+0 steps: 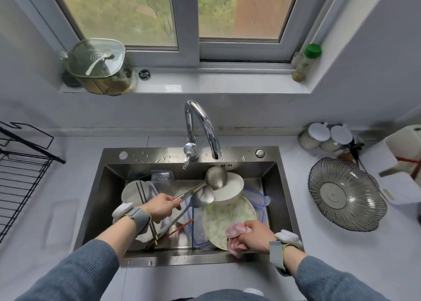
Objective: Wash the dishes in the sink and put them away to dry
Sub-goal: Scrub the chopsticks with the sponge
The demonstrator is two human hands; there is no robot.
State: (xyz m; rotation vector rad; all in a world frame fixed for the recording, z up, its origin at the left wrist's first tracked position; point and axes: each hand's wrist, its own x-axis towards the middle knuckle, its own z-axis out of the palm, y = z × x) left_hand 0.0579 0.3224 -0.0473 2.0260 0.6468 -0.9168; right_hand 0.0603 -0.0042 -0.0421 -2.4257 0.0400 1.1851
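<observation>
Holding a metal ladle [215, 177] by its handle, the left hand [159, 207] has its fingers curled round the shaft and keeps the bowl of the ladle up under the faucet [202, 127] spout, probably so that water can reach it for rinsing; whether water is running cannot be told. The right hand [257, 236] grips a bunched pink cloth [234, 237] at the near edge of a green-patterned plate [227, 218], which lies tilted in the sink [114, 200] among the other dishes. A white bowl [230, 187] sits just behind the ladle, and chopsticks [142, 192] rest across a pale dish on the left. Everything to be washed is in the basin, so the task looks barely begun. A black wire drying rack [20, 171] stands on the counter to the left, within reach for clean pieces.
</observation>
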